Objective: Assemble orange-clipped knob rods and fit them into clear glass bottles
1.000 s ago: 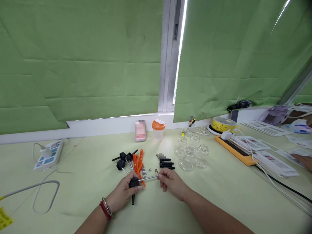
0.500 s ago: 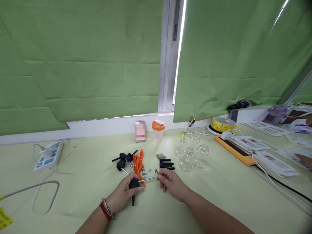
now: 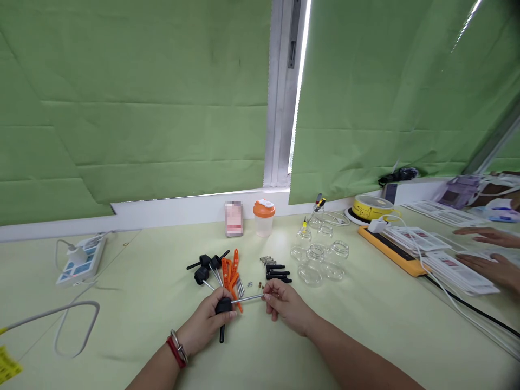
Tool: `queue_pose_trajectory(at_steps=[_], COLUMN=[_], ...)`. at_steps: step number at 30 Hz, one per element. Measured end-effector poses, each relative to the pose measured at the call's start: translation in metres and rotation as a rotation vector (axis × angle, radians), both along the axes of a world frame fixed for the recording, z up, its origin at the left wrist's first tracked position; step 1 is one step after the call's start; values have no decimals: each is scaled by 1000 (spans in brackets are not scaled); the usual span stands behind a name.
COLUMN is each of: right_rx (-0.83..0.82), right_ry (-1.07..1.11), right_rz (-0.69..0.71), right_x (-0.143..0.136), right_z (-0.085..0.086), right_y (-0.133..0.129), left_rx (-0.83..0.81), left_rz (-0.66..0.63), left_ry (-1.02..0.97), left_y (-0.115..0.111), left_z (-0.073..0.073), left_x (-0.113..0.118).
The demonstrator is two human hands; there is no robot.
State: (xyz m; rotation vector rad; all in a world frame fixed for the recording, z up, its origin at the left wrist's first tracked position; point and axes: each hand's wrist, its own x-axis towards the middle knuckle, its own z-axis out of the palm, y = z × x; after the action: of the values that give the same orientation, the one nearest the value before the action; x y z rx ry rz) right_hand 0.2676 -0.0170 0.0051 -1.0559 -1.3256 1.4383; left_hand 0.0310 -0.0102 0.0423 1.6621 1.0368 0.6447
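My left hand [image 3: 205,324] is closed around a black cap [image 3: 223,305] with a short black stem pointing down toward me. A thin metal rod [image 3: 246,299] sticks out of the cap to the right. At the rod's far end, the fingertips of my right hand [image 3: 289,310] pinch it or something tiny on it; the fingers hide which. Just beyond my left hand lie similar black caps [image 3: 201,275] with rods, orange plastic strips [image 3: 226,273] and loose metal rods [image 3: 240,287]. Past my right hand are black tubes [image 3: 278,274], springs [image 3: 267,260] and tiny brown pieces [image 3: 260,285].
Clear glass jars [image 3: 311,272] stand right of the tubes. An orange-lidded cup [image 3: 264,219] and a pink box-like item [image 3: 234,219] are by the wall. At right are an orange power strip [image 3: 392,254], printed cards [image 3: 459,273] and another person's hands [image 3: 489,266]. A white power strip [image 3: 83,260] lies left.
Another person's hands have come into view over the cards at the far right. My own hands and the rod between them have hardly moved.
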Motion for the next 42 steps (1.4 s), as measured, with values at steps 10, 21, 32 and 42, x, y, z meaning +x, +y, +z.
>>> queue_pose_trajectory(at_steps=[10, 21, 32, 42], right_rx=[-6, 17, -3, -12], right_ry=[-131, -25, -143, -64], right_rz=[15, 10, 16, 17], right_x=[1, 0, 1, 1], right_z=[1, 0, -2, 3], right_y=[0, -1, 1, -1], left_rx=[-14, -10, -3, -10], left_rz=[-13, -12, -18, -14], left_ry=[-19, -16, -18, -4], left_y=[-1, -1, 0, 0], left_z=[0, 2, 0, -1], left_x=[-1, 0, -1, -2])
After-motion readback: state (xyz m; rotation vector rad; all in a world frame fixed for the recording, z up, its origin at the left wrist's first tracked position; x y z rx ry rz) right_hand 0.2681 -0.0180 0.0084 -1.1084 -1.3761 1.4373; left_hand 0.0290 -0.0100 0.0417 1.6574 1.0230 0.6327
